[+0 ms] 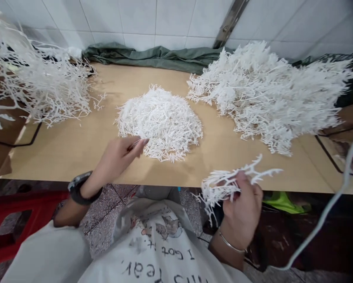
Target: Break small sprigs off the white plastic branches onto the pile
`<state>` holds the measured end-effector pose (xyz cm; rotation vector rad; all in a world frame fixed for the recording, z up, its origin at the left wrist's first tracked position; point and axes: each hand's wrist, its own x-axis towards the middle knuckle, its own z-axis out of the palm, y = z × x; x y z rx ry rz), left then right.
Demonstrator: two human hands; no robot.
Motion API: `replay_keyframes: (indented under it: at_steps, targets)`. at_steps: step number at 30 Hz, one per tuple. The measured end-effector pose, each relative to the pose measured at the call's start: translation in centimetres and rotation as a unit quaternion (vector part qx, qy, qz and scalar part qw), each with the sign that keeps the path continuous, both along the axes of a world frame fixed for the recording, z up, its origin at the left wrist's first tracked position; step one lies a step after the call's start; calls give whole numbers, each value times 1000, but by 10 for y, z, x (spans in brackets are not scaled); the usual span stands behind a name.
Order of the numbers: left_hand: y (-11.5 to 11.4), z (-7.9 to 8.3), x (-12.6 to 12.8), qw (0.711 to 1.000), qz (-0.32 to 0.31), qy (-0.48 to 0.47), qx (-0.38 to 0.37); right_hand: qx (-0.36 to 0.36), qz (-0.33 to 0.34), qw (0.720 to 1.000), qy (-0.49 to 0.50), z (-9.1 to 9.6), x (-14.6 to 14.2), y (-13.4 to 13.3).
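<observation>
**Heaps sorted in part, one sprig in hand**

Worktop (76,145) carries a big pile of white sprigs (267,90) at right, seemingly not yet touched. A tangle of bare stems (37,86) lies at left, with a smaller heap of loose bits (161,122) between them. Right hand (242,204) grips one sprig (223,184) at the near edge, fingers closed round it. Left hand (120,155), fingers pressed together, pinches what looks like one bit (136,144) at the heap's rim.

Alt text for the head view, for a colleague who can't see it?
The right hand grips a bunch of white branched sprigs by the near edge of the tan table, while the left hand touches the middle heap of small white pieces. A larger sprig pile lies right, bare white branches left.
</observation>
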<state>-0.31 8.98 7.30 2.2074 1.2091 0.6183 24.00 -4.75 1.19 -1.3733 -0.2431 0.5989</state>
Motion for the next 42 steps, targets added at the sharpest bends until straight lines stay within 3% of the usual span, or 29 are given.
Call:
replay_keyframes:
  at_steps: [2, 4, 10, 14, 16, 18, 20, 23, 28, 32, 36, 39, 42]
  targets:
    - [22, 4, 19, 993, 11, 82, 82, -10, -40, 999, 22, 0, -14, 6]
    - [40, 4, 33, 980, 21, 143, 137, -18, -22, 999, 35, 1, -21, 9]
    - [77, -7, 48, 968, 51, 176, 170, -31, 32, 998, 37, 9, -24, 7]
    - [70, -9, 52, 961, 66, 96, 250, -16, 89, 995, 38, 9, -25, 10]
    - [50, -3, 55, 963, 7, 22, 270, -8, 121, 992, 43, 5, -25, 12]
    - [22, 5, 58, 968, -130, -29, 215, 2, 147, 989, 33, 1, -25, 13]
    - [-5, 12, 61, 955, -279, -23, 99, 8, 176, 984, 9, -2, -26, 13]
    - [-28, 13, 64, 927, -375, 10, -15, 19, 229, 973, -28, -2, -26, 13]
    - [-36, 5, 62, 927, -373, -10, -47, 35, 260, 964, -38, -2, -24, 10]
    - [-42, -2, 61, 944, -328, -37, -5, 45, 286, 957, 26, -13, -32, 6]
    - [-44, -9, 63, 949, -308, -59, 17, 77, 376, 923, 29, -14, -40, 5]
    - [-44, -8, 60, 939, -334, -66, -57, 58, 420, 901, 92, -3, -41, 4]
    - [-48, -4, 53, 914, -365, -82, -156, 22, 407, 892, 193, 13, -38, 0]
